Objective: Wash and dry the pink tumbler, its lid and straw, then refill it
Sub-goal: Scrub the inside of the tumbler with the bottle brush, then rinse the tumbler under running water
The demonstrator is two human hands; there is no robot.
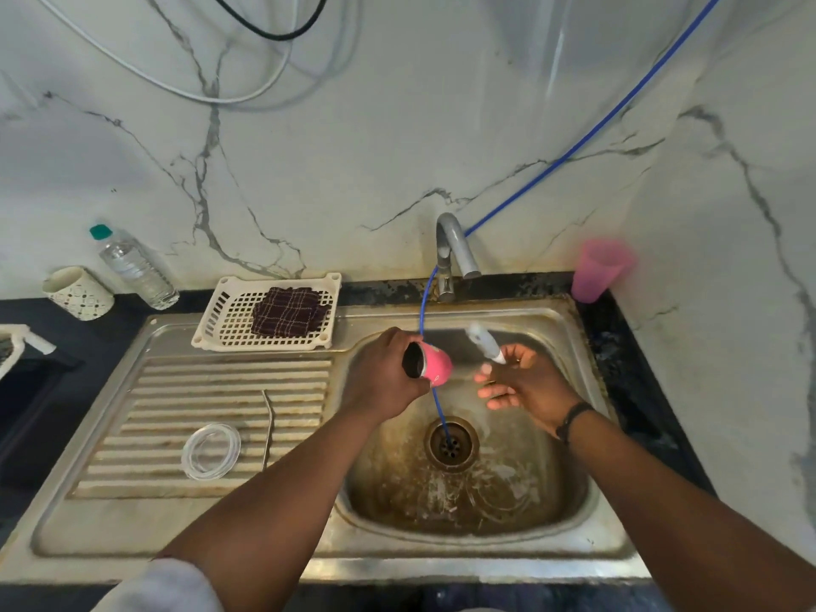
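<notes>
My left hand (pixel 383 373) grips the pink tumbler (pixel 438 368) over the sink basin (pixel 552 501). The tumbler lies on its side with its dark open mouth turned left. My right hand (pixel 527 382) is to its right, above the basin. It pinches the lower end of a blurred white brush-like tool (pixel 483 341), and its other fingers stretch out toward the tumbler. The clear round lid (pixel 211 451) lies on the ribbed drainboard. The thin metal straw (pixel 268 428) lies just to the right of the lid.
A tap (pixel 455 254) stands behind the basin, and a blue hose (pixel 437 404) runs down into the drain. On the drainboard's far end, a white basket (pixel 207 331) holds a dark checked cloth (pixel 289 311). A water bottle (pixel 134 267) and mug (pixel 77 293) stand far left. A pink cup (pixel 598 269) stands far right.
</notes>
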